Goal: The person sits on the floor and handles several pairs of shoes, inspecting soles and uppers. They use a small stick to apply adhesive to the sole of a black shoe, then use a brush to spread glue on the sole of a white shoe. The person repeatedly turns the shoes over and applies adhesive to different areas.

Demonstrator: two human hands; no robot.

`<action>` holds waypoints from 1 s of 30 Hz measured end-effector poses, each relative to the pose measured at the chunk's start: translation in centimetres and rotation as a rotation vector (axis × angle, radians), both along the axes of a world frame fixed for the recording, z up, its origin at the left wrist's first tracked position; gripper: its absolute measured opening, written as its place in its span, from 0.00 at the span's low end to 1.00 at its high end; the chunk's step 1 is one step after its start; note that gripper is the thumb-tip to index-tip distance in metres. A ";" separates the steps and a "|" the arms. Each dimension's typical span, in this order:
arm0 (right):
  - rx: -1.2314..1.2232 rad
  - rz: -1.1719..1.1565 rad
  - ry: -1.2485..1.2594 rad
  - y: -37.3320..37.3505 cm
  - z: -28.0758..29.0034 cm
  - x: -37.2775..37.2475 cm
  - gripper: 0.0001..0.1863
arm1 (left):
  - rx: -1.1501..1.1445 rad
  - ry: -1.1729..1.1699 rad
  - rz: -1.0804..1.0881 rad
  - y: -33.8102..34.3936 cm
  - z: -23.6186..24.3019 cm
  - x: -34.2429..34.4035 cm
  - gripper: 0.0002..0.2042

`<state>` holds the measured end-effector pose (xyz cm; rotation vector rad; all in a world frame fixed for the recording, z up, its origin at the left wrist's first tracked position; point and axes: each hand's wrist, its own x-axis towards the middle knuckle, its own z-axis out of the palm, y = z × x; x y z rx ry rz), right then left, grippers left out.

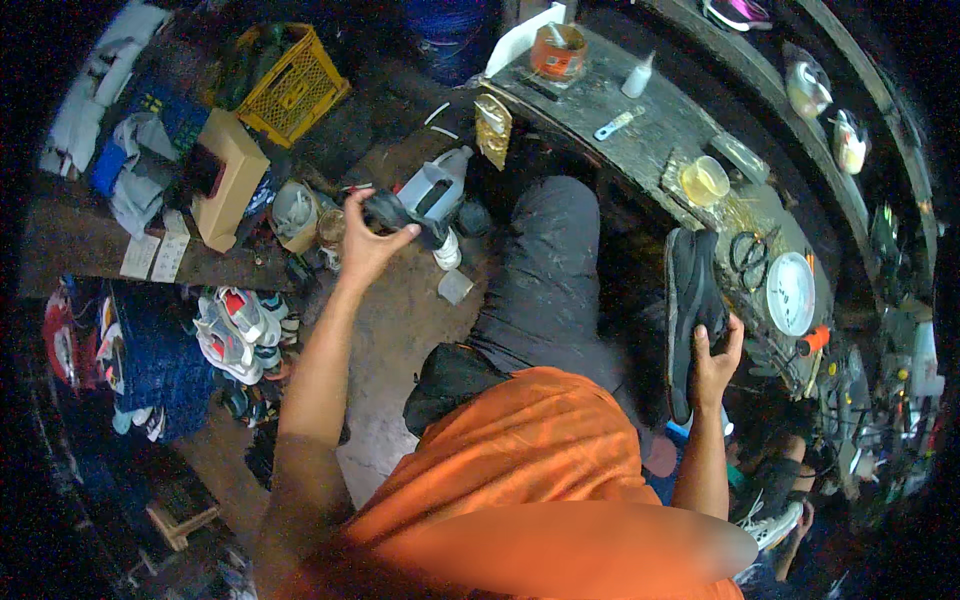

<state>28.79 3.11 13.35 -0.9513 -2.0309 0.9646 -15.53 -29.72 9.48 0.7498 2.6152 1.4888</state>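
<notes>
My right hand [714,362] grips a black shoe [694,310] by its side, thumb on the upper. The shoe stands on end beside the workbench edge, its dark sole turned to the left. Out to the left, my left hand [370,243] pinches another black shoe [396,213] between thumb and fingers. That one is foreshortened and partly lost against the dark background. Below it on the floor are a cut-open grey plastic jug [440,185], a white bottle [447,252] and a small pale block [455,287].
On the right, the workbench [590,95] bears an orange tin [557,52], a cup of yellowish liquid [704,181], a brush [615,124] and a white dish [791,293]. Leftward are a yellow crate [292,88], a cardboard box [228,180] and piled shoes [240,330]. Another person's hand [803,520] holds a white shoe [772,527].
</notes>
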 end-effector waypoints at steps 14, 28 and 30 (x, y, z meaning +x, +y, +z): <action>0.019 0.002 -0.109 -0.7 0.6 -1.4 0.26 | 0.118 -0.239 0.054 14.4 -19.4 0.7 0.54; 0.188 0.215 -0.103 0.2 6.4 -4.3 0.23 | -0.328 -0.682 -0.420 7.4 -7.5 1.6 0.30; 0.434 0.311 -0.329 0.5 8.5 -4.2 0.24 | 0.023 -0.480 -0.177 8.8 -3.0 1.6 0.23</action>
